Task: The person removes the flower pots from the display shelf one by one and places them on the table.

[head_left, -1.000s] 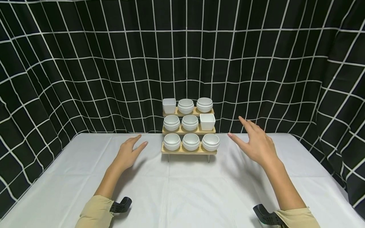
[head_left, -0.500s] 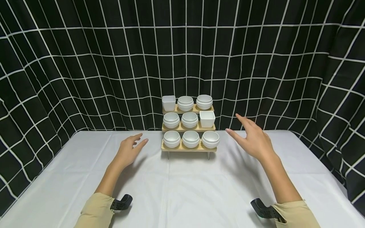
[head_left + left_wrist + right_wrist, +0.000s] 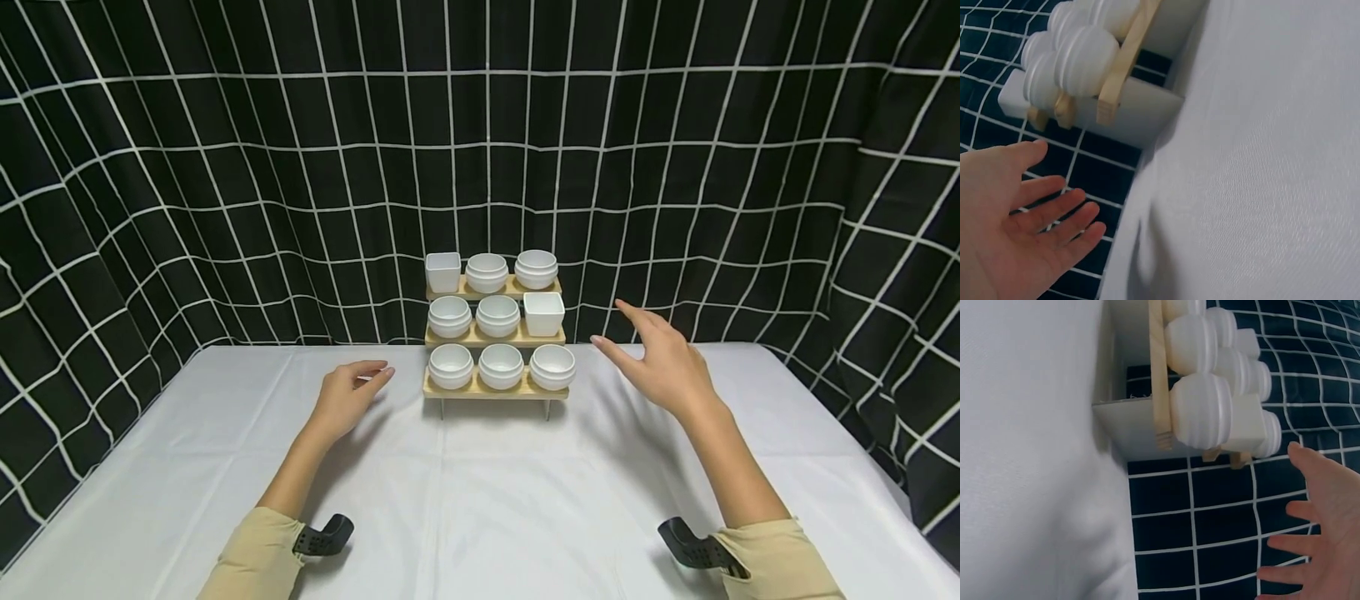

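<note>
A three-tier stand with wooden shelves [image 3: 497, 393] carries several white bowls, most of them round. One square white bowl [image 3: 443, 272] sits at the left of the top tier, another square bowl [image 3: 543, 314] at the right of the middle tier. My left hand [image 3: 347, 400] hovers left of the stand, fingers loosely bent and holding nothing. On the other side, my right hand [image 3: 663, 367] is held in the air with fingers spread, nearest to the round bowl [image 3: 552, 367] on the bottom tier. Both wrist views show empty palms facing the stand, apart from the bowls.
A white cloth [image 3: 480, 508] covers the table under the stand. Behind and at both sides hangs a black curtain [image 3: 300, 167] with a white grid. Black camera mounts [image 3: 324, 536] are strapped at both sleeves.
My left hand has shifted slightly right, its fingers bending a little more. The right hand has moved slightly left. The head view has tilted a little; the bowls keep their places.
</note>
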The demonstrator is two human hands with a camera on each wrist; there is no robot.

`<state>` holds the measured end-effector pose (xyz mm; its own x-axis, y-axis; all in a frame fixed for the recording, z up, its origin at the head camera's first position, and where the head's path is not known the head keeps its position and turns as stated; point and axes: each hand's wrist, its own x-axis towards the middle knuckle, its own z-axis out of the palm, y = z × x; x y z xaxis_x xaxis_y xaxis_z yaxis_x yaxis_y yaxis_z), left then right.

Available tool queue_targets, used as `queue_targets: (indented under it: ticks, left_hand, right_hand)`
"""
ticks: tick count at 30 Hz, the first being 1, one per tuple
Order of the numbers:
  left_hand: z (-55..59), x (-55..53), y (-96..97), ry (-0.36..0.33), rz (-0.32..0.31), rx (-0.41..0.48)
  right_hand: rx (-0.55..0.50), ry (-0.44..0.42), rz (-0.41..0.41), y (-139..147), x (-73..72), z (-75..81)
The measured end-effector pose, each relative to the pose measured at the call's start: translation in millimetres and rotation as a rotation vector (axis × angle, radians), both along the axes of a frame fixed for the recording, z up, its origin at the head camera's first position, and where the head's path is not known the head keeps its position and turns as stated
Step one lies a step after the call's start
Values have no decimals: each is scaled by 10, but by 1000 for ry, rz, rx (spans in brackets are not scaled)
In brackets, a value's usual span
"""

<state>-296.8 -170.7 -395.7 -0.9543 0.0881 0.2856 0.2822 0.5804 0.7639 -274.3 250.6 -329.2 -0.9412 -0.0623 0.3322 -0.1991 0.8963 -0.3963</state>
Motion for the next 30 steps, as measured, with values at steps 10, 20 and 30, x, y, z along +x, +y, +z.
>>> queue_targets:
  ticks: [10,20,30]
  left_hand:
    - [-29,-4,91,-201,-73,429]
    - [-70,-19,158,-334,-102,693]
    - [-104,-11,236,-403,-100,796]
  right_hand:
    - [-29,-1,30,-63,-49,78]
    - [-48,-4,60,-200,-122,205]
    - [-42,15,101,-321,-168,349]
